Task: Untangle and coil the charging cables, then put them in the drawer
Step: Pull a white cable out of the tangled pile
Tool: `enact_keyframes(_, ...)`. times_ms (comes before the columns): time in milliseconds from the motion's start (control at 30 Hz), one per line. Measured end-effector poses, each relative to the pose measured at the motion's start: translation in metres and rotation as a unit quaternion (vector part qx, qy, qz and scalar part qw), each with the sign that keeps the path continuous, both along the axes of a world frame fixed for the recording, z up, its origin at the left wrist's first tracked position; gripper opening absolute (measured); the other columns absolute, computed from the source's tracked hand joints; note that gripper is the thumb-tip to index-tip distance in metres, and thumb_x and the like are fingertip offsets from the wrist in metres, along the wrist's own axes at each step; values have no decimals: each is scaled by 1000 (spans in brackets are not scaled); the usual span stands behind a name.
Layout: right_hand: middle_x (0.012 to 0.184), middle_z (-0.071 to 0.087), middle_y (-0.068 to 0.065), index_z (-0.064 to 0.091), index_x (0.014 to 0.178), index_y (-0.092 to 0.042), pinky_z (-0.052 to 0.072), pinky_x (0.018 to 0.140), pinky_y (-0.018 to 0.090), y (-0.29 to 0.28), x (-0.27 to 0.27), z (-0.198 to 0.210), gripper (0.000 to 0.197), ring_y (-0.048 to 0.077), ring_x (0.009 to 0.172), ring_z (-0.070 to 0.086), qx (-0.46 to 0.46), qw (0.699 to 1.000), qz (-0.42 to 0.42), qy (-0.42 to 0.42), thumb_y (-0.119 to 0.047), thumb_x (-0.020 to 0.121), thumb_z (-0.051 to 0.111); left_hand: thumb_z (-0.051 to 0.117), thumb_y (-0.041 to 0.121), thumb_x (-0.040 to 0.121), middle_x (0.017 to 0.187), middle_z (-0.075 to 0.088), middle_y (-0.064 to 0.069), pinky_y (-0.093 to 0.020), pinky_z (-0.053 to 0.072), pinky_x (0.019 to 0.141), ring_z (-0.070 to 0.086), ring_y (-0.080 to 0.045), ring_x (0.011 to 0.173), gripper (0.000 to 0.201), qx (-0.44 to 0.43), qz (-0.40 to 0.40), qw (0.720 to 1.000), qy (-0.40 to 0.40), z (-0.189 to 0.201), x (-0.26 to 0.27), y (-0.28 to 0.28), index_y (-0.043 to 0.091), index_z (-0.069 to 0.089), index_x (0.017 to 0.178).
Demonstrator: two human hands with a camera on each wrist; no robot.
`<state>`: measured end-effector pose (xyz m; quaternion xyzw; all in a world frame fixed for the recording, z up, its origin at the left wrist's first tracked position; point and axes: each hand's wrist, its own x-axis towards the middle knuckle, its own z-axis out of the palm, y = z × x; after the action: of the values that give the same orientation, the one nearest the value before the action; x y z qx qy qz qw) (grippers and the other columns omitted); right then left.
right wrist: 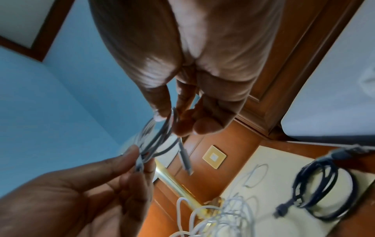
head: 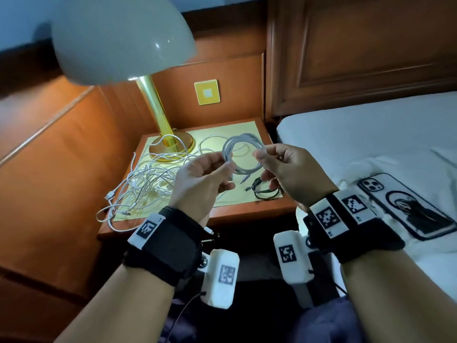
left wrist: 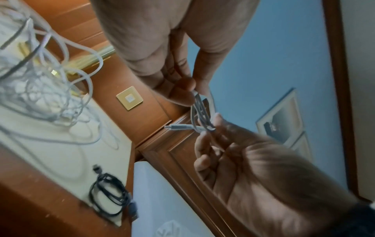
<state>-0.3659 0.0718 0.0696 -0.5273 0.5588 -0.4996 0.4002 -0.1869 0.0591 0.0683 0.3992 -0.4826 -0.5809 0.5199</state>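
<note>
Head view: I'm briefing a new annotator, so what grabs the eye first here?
The white coiled cable, held up between the left hand and right hand above the nightstand. Next, the tangled white cables left of the hands, by the gold lamp.

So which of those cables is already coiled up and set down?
The black cable, lying in a neat coil on the nightstand's front right corner. The white coil is in both hands; the other white cables lie tangled.

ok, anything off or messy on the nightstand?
Yes: a knot of white cables sprawls over the nightstand, some loops hanging past its left edge. The black cable lies coiled; both hands hold a white coil.
</note>
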Motion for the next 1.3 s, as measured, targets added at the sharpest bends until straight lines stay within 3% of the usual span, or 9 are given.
enact_keyframes(67, 78, 72, -2, 71, 110, -16, 58, 66, 34, -11, -5, -9, 30, 10, 70, 69, -2, 999, -17, 33, -40, 93, 67, 69, -2, 88, 75, 66, -5, -24, 54, 62, 58, -12, 63, 8, 15, 3, 1000, 12, -13, -7, -12, 3, 70, 94)
enact_keyframes(167, 73, 74, -2, 75, 98, -20, 59, 72, 41, -28, -15, -18, 22, 13, 65, 65, 4, 995, -63, 72, -41, 92, 69, 71, 0, 88, 73, 66, -4, -25, 54, 64, 58, -14, 65, 8, 21, 5, 999, -26, -27, -22, -40, 3, 71, 95)
enact_keyframes(333, 70, 74, 0, 77, 93, -15, 54, 66, 28, -49, -28, -34, 19, 7, 59, 66, 35, 995, -93, -17, -33, 90, 74, 72, 12, 90, 73, 63, -5, -27, 52, 64, 53, -15, 64, 13, -5, -37, 994, -101, -33, -35, -74, 6, 75, 101)
enact_keyframes(467, 78, 76, 7, 78, 90, -18, 59, 78, 33, -55, -26, -44, 12, 14, 70, 68, 34, 991, -87, -95, -30, 87, 76, 62, 2, 95, 86, 70, -11, -21, 47, 55, 51, -13, 62, 16, 44, -70, 994, -73, -38, -33, -80, -1, 70, 107)
enact_keyframes(567, 75, 73, 1, 79, 89, -19, 59, 79, 34, -56, -22, -47, 9, 14, 70, 65, 25, 987, -91, -134, -27, 86, 77, 59, -2, 95, 85, 67, -15, -20, 46, 51, 47, -14, 59, 16, 86, -72, 993, -42, -37, -34, -80, -8, 68, 107)
enact_keyframes(767, 91, 77, 10, 78, 93, -16, 57, 95, 46, -51, -16, -52, 13, 30, 93, 73, 15, 980, -123, -153, -25, 84, 78, 64, 1, 92, 83, 64, -22, -22, 48, 52, 48, -20, 61, 9, 81, -48, 994, -47, -38, -37, -72, -1, 73, 92)
enact_keyframes(1067, 85, 75, 0, 77, 94, -19, 57, 94, 46, -44, -18, -51, 7, 20, 84, 70, 8, 983, -119, -139, -20, 87, 78, 64, 4, 94, 87, 70, -17, -26, 49, 59, 56, -16, 66, 13, 70, -29, 995, -65, -40, -38, -66, 8, 75, 87)
enact_keyframes(1200, 85, 74, -4, 74, 90, -23, 61, 81, 44, -47, -21, -53, 7, 18, 85, 69, 41, 986, -103, -127, -27, 86, 77, 65, 6, 94, 85, 75, -8, -36, 57, 78, 67, -21, 83, 8, 83, -28, 994, -59, -42, -39, -67, 7, 73, 95)
enact_keyframes(1300, 85, 73, 4, 73, 93, -21, 61, 72, 41, -47, -23, -53, 9, 22, 84, 72, 51, 985, -92, -139, -27, 87, 76, 64, 5, 95, 84, 74, -9, -37, 60, 77, 71, -21, 82, 8, 91, -39, 994, -37, -41, -38, -66, 4, 71, 98)
